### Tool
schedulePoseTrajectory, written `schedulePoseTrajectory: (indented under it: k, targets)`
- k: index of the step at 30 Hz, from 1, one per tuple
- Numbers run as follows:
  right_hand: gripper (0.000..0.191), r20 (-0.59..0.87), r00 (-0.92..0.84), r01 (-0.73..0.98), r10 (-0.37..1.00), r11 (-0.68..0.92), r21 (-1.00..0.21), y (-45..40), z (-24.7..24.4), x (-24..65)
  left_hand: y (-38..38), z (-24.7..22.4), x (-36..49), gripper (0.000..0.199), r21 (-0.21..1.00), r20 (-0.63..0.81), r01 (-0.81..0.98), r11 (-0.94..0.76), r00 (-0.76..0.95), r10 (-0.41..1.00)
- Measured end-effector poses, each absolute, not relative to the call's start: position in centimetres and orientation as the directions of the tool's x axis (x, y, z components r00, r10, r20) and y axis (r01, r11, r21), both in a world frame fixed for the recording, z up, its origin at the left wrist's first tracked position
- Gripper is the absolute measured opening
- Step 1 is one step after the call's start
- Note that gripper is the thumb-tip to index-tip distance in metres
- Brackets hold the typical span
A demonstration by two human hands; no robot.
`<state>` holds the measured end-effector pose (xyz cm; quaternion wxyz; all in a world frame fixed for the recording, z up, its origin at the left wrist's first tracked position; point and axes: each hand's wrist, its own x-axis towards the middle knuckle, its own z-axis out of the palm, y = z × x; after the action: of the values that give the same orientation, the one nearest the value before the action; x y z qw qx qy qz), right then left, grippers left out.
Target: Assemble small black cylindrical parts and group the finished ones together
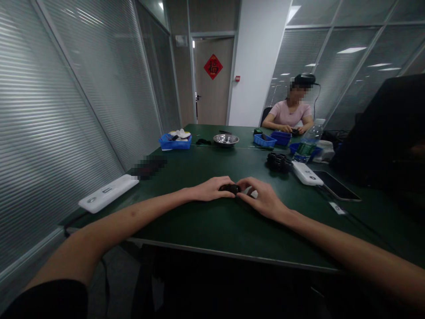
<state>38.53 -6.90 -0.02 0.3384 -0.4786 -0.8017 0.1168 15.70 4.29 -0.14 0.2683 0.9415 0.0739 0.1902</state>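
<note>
A small, dark, glossy object point(234, 189) with a rounded end is between my two hands, low over the green table. My left hand point(214, 188) is closed around its left part, with the thumb on the near side. The curved thumb and fingers of my right hand point(262, 197) pinch at its right end. Fingers cover much of the object, and its exact kind cannot be made out. A small pale patch shows between the right thumb and fingers; what it is stays unclear.
On the green table point(206, 228) stand a steel bowl point(226, 141), a filled blue basket point(175, 141), blue trays point(264, 141), black parts point(279, 162), a bottle point(308, 141), white power banks point(108, 193) and a phone point(337, 185). A co-worker point(290, 114) sits at the far right.
</note>
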Motion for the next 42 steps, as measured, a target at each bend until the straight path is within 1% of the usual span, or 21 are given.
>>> schedulePoseTrajectory:
  k: [4,7,11,16,20,23,27,32,35,39,42]
  targets:
    - [0.025,0.451,-0.349,0.671,0.821,0.555,-0.491,-6.88,-0.12,38.55,4.35,-0.22,15.73,0.036,0.531,0.324,0.035,-0.847,0.915,0.241]
    - [0.028,0.435,-0.313,0.697,0.844,0.515,-0.498,-7.03,0.11,38.33,4.38,-0.21,15.69,0.036,0.542,0.309,0.048,-0.839,0.917,0.252]
    - [0.023,0.386,-0.286,0.728,0.877,0.461,-0.508,-7.16,0.43,38.18,4.45,-0.18,15.66,0.037,0.533,0.297,0.057,-0.844,0.922,0.250]
    - [0.024,0.427,-0.327,0.711,0.843,0.517,-0.476,-7.13,0.40,38.37,4.41,-0.12,15.72,0.039,0.534,0.293,0.068,-0.843,0.920,0.260]
    - [0.027,0.463,-0.358,0.684,0.811,0.565,-0.460,-7.13,0.27,38.37,4.22,0.08,15.73,0.037,0.533,0.298,0.065,-0.844,0.919,0.259]
    - [0.029,0.456,-0.318,0.711,0.831,0.527,-0.465,-7.13,0.20,38.20,4.16,0.17,15.69,0.033,0.541,0.286,0.073,-0.838,0.921,0.264]
    - [0.023,0.406,-0.295,0.748,0.865,0.473,-0.466,-7.06,0.25,38.08,4.22,0.14,15.70,0.035,0.536,0.281,0.075,-0.841,0.923,0.262]
    - [0.027,0.436,-0.350,0.716,0.829,0.537,-0.446,-6.96,0.19,38.26,4.11,0.17,15.79,0.038,0.533,0.289,0.076,-0.843,0.920,0.265]
    - [0.030,0.446,-0.340,0.717,0.828,0.535,-0.446,-7.04,0.14,38.20,4.06,0.18,15.78,0.035,0.533,0.291,0.080,-0.842,0.917,0.272]
    - [0.025,0.421,-0.297,0.758,0.857,0.480,-0.442,-7.16,0.34,38.03,4.19,0.10,15.67,0.033,0.543,0.278,0.079,-0.836,0.922,0.268]
    - [0.022,0.422,-0.315,0.753,0.850,0.495,-0.435,-7.12,0.45,38.07,4.27,0.06,15.63,0.034,0.541,0.281,0.073,-0.838,0.923,0.262]
